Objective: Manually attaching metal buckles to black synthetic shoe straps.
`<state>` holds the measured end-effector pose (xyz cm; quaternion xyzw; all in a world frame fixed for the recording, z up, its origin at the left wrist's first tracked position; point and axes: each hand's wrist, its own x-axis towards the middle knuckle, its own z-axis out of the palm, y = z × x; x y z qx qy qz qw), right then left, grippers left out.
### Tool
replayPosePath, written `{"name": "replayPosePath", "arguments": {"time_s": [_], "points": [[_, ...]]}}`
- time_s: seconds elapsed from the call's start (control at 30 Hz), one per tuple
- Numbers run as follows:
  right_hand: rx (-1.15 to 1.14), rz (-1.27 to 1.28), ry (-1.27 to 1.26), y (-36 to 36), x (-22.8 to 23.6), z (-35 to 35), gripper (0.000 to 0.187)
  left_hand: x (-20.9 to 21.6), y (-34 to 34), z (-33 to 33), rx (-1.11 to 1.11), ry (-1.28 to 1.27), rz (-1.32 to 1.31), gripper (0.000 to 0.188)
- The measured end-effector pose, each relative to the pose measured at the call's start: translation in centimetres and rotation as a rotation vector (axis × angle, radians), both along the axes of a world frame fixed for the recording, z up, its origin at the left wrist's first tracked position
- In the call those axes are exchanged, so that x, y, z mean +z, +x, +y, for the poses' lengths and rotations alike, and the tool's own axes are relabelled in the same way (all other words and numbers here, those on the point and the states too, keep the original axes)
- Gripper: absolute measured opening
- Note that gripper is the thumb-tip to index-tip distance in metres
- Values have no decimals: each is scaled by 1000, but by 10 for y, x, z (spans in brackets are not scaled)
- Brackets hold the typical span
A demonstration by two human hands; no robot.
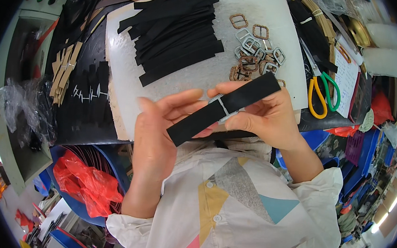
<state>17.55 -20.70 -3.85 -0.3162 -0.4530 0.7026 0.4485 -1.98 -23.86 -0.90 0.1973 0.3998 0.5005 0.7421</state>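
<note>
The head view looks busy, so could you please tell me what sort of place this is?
Probably a workshop for belts or similar strap goods, judging by the heap of black strips, the pile of buckles and the scissors.

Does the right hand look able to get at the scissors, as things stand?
Probably yes. The scissors lie to the right of the right hand, with nothing covering their handles. It holds the strap, though, and would likely need to let go first.
</note>
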Motion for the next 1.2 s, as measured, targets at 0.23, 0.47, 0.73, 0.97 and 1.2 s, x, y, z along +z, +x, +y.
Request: {"name": "replayPosePath", "arguments": {"time_s": [0.23, 0.47, 0.73, 0.97, 1.2], "points": [[52, -93, -72, -3, 2, -2, 40, 0, 15, -4, 52, -14, 342, 28], [82, -373, -14, -8, 15, 3, 31, -1, 13, -14, 139, 2, 469, 24], [-60, -843, 1026, -68, -5, 58, 12, -41, -81, -4, 702, 120, 1120, 22], [8, -965, 1006, -86, -16, 63, 10, -54, -95, 1, 704, 579, 1984, 18], [276, -631, 422, -68, 48, 41, 24, -21, -44, 5, 374, 258, 380, 25]]}}
